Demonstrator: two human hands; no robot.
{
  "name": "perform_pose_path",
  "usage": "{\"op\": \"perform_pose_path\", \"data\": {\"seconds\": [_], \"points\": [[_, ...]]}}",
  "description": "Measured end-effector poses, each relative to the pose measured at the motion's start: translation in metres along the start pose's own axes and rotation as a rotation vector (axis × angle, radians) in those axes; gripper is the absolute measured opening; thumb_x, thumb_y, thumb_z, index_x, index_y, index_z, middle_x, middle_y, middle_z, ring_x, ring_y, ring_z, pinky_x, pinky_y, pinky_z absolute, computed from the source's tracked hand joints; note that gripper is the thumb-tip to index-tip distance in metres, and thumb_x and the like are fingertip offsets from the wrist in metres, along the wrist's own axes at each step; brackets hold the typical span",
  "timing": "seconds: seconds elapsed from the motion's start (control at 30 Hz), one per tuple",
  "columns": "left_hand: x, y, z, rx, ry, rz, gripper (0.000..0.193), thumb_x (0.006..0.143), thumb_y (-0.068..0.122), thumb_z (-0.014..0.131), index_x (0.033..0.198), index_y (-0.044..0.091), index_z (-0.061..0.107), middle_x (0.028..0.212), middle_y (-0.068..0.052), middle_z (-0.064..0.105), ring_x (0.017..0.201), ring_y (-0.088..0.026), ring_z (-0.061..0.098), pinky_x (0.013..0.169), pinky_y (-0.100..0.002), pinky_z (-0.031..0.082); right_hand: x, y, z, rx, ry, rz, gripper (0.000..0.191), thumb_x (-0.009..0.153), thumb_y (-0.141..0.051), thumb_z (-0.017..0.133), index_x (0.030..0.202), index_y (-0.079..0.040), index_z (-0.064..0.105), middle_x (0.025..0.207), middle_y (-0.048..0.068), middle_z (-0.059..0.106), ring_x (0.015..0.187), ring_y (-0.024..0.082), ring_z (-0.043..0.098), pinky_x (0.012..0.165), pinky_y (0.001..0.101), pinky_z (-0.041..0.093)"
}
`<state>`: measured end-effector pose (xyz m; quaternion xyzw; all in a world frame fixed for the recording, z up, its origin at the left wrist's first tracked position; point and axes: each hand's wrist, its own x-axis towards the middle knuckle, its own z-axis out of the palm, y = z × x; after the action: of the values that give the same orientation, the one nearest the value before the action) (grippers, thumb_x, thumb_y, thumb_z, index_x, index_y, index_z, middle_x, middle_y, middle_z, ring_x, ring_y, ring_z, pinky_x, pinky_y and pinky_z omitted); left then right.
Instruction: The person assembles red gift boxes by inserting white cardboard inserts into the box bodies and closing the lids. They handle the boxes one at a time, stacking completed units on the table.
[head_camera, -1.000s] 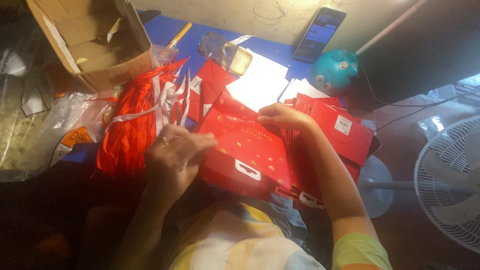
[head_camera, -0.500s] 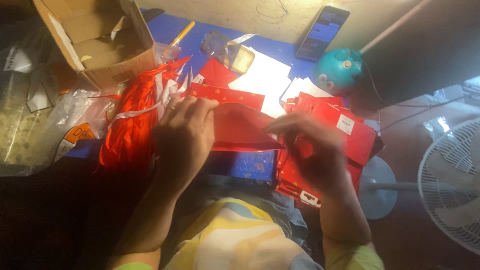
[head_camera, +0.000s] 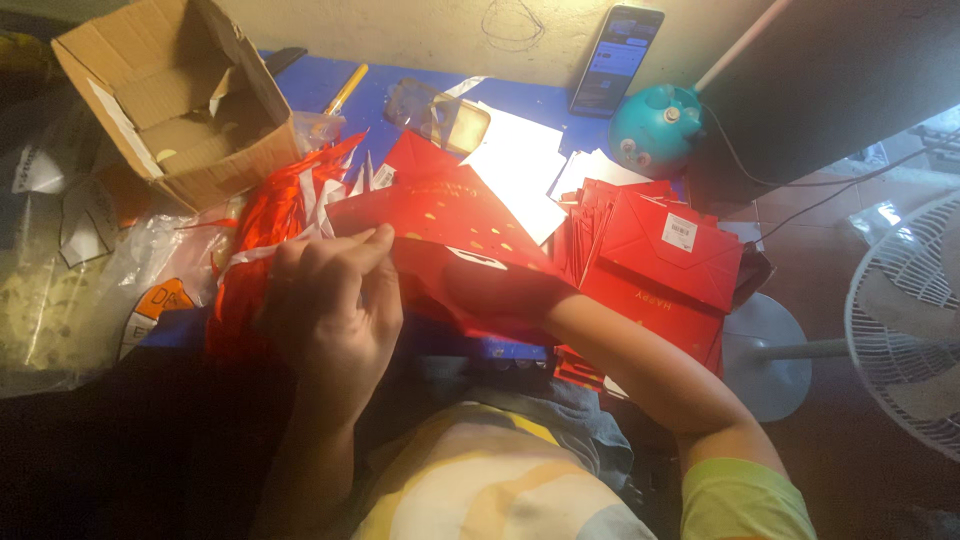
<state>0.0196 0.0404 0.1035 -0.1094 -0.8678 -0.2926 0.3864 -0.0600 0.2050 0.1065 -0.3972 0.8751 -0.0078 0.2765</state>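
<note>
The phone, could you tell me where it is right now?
In the head view the phone leans against the wall at top centre, just above the teal round gadget.

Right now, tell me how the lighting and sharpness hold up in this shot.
Head view: dim, warm light; the lower left falls into deep shadow, the white paper sheets glare brightest, the left hand is softly blurred, and the right hand hides inside the red paper bag.

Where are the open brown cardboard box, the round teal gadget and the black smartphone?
open brown cardboard box (head_camera: 165, 95): head view, inner flaps.
round teal gadget (head_camera: 655, 130): head view, domed top.
black smartphone (head_camera: 617, 60): head view, lit screen.
</note>
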Motion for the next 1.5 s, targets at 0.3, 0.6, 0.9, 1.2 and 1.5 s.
{"op": "perform_pose_path", "data": {"seconds": [0.3,0.6,0.9,1.2,1.5], "points": [[-0.004,-0.033,-0.008,0.134,-0.065,-0.14,0.011,0.102,0.005,0.082,0.108,0.01,0.074,0.097,-0.006,0.068,0.092,-0.027,0.064,0.084,-0.037,0.051,-0.066,0.075,0.013,0.616,0.933,-0.093,0.009,0.101,-0.01,0.065,0.102,-0.004,0.073,0.095,0.008,0.076,0.086,0.017,0.073,0.078,0.0286,0.059],[-0.01,-0.036,-0.015,0.052,-0.051,-0.182,0.012,0.097,0.004,0.082,0.106,0.009,0.076,0.098,-0.006,0.071,0.091,-0.027,0.064,0.085,-0.037,0.051,0.049,0.188,0.113,-0.135,0.436,0.589,0.081,0.081,-0.041,0.077,0.145,-0.005,0.043,0.098,0.018,0.072,0.095,0.035,0.065,0.087,0.051,0.047],[0.0,-0.037,-0.008,-0.089,-0.08,-0.194,0.013,0.094,0.001,0.08,0.105,0.008,0.077,0.094,-0.007,0.071,0.085,-0.024,0.066,0.079,-0.034,0.051,0.003,0.17,0.053,-0.187,1.063,0.385,0.003,0.086,-0.01,0.077,0.086,-0.012,0.079,0.088,0.011,0.068,0.075,0.032,0.069,0.064,0.0412,0.054],[0.01,-0.023,0.018,-0.243,-0.111,-0.212,0.014,0.091,0.001,0.079,0.103,0.007,0.076,0.083,-0.009,0.065,0.073,-0.023,0.061,0.07,-0.036,0.051,-0.084,0.036,0.029,0.598,1.078,-0.044,0.025,0.094,0.001,0.065,0.118,-0.003,0.064,0.109,0.006,0.074,0.093,0.018,0.075,0.084,0.0284,0.061],[0.01,-0.03,0.02,-0.197,-0.16,-0.064,0.013,0.086,0.003,0.081,0.097,0.007,0.076,0.086,-0.009,0.069,0.082,-0.029,0.064,0.075,-0.04,0.052,-0.075,0.074,0.031,0.02,0.694,0.089,0.013,0.08,-0.001,0.067,0.092,-0.007,0.065,0.082,0.012,0.068,0.079,0.033,0.07,0.065,0.0427,0.056]]}}
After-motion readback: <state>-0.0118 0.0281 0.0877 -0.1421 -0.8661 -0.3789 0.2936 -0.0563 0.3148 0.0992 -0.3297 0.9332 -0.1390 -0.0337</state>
